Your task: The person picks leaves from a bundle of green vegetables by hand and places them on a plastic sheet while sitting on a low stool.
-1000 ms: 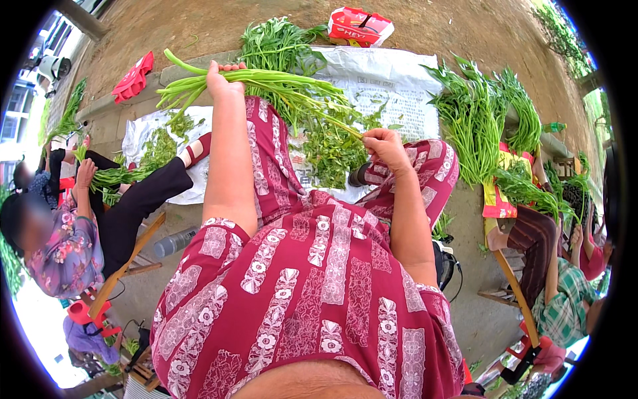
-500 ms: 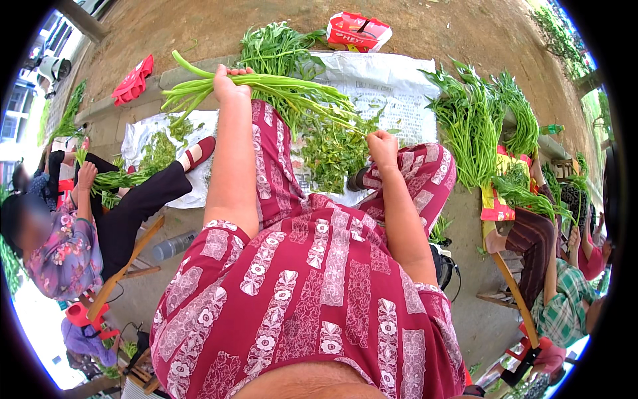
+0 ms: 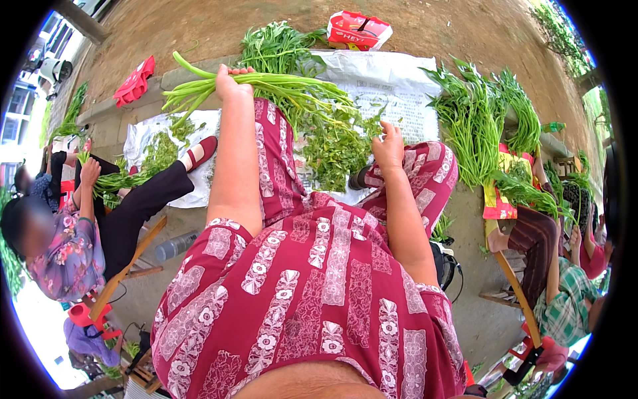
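Note:
My left hand [image 3: 232, 82] is closed around a bunch of long green leafy stems [image 3: 292, 85], which look like water spinach. Their thick cut ends stick out to the left, while the thinner ends trail right over my knee. My right hand [image 3: 389, 147] is raised near my right knee, just beyond the stem tips. Its fingers are partly apart, with nothing visible in them. Below the bunch, a heap of plucked leaves [image 3: 329, 159] lies on a white printed sheet [image 3: 409, 83].
Beyond the sheet lie uncut greens [image 3: 276, 50] and a red-and-white bag [image 3: 359, 31]. More long greens [image 3: 468, 130] are piled at right. People sit on both sides, also handling greens. A plastic bottle [image 3: 175, 246] lies on the ground at left.
My right hand has come away from the stem tips, and its fingers have loosened from a pinch. My left hand keeps the bunch in nearly the same place.

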`<action>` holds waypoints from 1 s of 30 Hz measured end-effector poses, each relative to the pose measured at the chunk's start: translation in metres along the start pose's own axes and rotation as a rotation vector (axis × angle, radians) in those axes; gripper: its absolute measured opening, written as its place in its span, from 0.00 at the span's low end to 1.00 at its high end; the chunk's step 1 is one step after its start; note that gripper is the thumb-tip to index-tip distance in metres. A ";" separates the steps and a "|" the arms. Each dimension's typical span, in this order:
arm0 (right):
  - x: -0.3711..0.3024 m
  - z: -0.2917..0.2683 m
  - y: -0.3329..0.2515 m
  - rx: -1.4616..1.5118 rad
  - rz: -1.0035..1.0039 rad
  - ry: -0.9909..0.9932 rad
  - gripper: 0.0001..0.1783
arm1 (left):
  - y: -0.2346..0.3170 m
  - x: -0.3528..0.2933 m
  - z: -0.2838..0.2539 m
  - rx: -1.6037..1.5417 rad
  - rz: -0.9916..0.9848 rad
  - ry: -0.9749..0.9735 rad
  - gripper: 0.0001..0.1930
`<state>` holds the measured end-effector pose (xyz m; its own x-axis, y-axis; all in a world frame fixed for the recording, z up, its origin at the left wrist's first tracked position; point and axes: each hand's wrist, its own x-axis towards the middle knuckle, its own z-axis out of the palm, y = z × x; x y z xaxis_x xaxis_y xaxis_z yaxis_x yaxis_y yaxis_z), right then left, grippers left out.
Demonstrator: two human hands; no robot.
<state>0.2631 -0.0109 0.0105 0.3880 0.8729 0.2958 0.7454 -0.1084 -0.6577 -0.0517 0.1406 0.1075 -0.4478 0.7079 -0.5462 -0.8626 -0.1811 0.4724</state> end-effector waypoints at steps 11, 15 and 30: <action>-0.004 -0.002 -0.016 0.483 0.018 -0.295 0.09 | -0.002 0.004 -0.001 0.010 -0.047 -0.041 0.15; 0.000 -0.003 -0.016 0.636 0.238 -0.607 0.14 | -0.002 0.007 -0.001 0.004 -0.099 -0.074 0.15; 0.004 -0.016 -0.027 0.728 0.405 -1.028 0.12 | -0.003 0.014 -0.003 0.027 -0.134 -0.105 0.16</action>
<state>0.2529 -0.0118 0.0404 -0.3130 0.8351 -0.4525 0.0898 -0.4482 -0.8894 -0.0560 0.1487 0.0963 -0.3013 0.7921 -0.5308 -0.9056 -0.0635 0.4193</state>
